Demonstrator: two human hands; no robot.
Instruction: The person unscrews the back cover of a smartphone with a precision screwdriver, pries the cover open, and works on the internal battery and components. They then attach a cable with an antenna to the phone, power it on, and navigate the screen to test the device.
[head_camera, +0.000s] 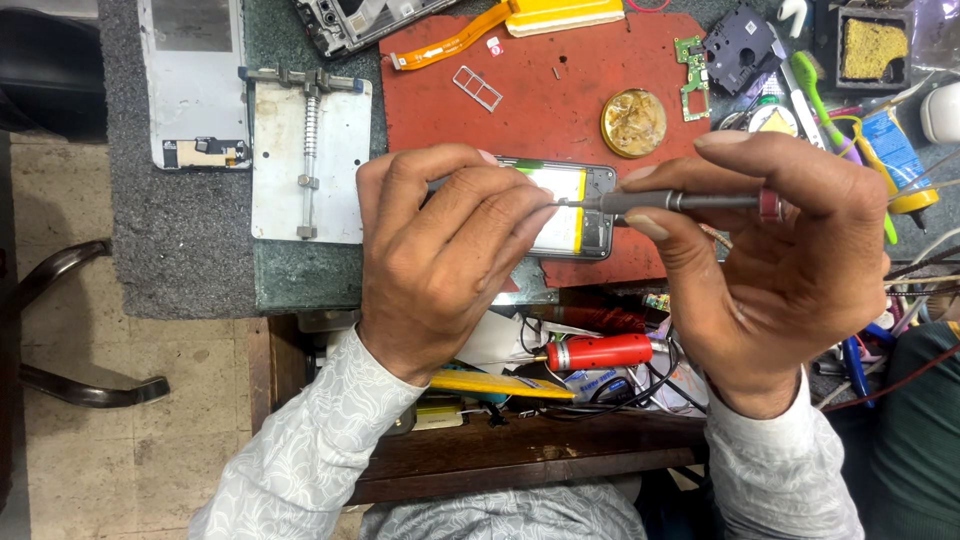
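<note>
Head view: a slim grey screwdriver (690, 201) is held level above an opened phone (570, 210), which lies on a red work mat (560, 90) on the desk (180, 250), its back removed so that the pale yellow battery is exposed. The shaft is clamped between thumb and fingers of the right hand (780, 270), with the forefinger laid along the top, apparently to steady it. The tip is pinched by the closed fingertips of the left hand (440, 260), seemingly so that a bit or a small screw can be handled there, though what lies at the tip is too small to be told. One round tin of golden material (633, 123) and one small green circuit board (691, 75) are seen farther back on the mat, with one metal card tray (477, 88) and one orange flex cable (450, 45). To the left, one metal board holder (310, 160) is set on the desk beside one white phone back panel (192, 85). One red-handled tool (598, 352) is kept in the cluttered drawer below the hands.
</note>
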